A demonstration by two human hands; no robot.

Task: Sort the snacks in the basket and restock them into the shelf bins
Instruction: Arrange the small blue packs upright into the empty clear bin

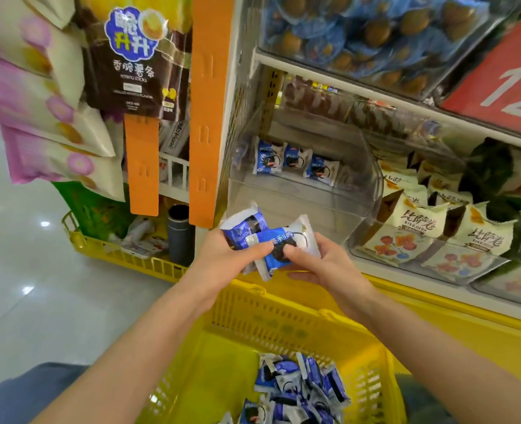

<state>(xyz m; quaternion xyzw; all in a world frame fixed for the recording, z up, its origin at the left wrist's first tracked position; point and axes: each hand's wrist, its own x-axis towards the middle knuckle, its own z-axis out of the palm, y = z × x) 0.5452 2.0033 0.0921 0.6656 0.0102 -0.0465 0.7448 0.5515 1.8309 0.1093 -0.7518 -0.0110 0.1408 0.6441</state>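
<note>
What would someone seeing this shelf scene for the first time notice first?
Dead centre, the left hand and right hand together hold a few blue-and-white snack packs in front of the shelf. Directly below sits the bright yellow basket with a heap of the same packs in its bottom. Just above the hands, a clear bin holds three matching packs in a row.

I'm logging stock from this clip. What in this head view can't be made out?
1. Count of held blue packets: they overlap, and the left hand and right hand cover parts.
2. The pile in the yellow basket: packets overlap, and the bottom edge cuts it off.
3. The red price sign: the right edge cuts its digits.
4. The brown packs behind the clear bin: blurred, print unreadable.
</note>
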